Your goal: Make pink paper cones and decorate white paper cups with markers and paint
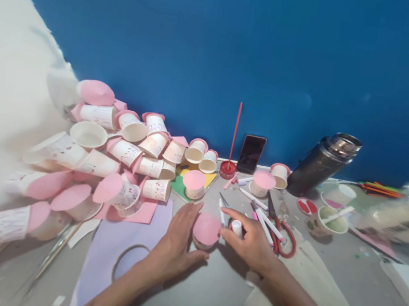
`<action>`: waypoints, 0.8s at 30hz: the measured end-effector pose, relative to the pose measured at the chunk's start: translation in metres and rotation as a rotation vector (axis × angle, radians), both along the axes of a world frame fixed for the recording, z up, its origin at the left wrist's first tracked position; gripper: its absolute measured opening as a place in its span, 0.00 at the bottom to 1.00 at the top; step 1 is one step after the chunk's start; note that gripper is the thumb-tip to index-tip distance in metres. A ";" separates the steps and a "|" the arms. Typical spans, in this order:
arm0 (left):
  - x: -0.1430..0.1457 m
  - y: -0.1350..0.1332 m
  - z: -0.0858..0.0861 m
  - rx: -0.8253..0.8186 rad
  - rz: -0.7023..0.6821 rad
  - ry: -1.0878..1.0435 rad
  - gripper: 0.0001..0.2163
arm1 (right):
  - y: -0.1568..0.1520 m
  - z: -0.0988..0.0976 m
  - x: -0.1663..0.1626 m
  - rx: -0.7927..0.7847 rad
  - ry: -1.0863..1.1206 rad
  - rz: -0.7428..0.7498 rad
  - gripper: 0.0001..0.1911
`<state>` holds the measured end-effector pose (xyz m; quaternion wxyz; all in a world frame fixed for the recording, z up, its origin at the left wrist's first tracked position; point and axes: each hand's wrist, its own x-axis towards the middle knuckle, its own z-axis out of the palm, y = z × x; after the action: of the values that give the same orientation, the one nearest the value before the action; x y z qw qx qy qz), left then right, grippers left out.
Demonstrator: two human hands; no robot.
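Note:
A small paper cup (206, 231) stands upside down on the grey table (211, 291), its bottom covered with a pink paper disc. My left hand (177, 243) rests against the cup's left side, fingers stretched out and thumb near its base. My right hand (248, 239) is closed round a small white glue stick (237, 227) and its forefinger touches the cup's right side. A lilac sheet (112, 247) with a round hole cut in it lies under my left wrist.
A big heap of pink-capped paper cups (125, 155) fills the left. Markers (261, 221) and red-handled scissors (285, 236) lie behind my right hand. A phone (251, 154), a red spike stand (228, 168), a metal flask (323, 163) and paint cups (329, 220) stand by the blue wall.

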<state>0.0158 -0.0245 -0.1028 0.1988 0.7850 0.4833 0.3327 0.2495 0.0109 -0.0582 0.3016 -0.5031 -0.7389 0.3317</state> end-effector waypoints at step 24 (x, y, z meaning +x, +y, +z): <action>-0.049 -0.013 0.054 -0.257 0.627 -0.435 0.41 | 0.012 0.009 0.006 -0.221 0.242 -0.195 0.21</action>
<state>-0.0335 -0.0377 -0.0488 0.2819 0.4792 0.6838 0.4726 0.2557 0.0230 -0.0488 0.3620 -0.5587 -0.6040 0.4382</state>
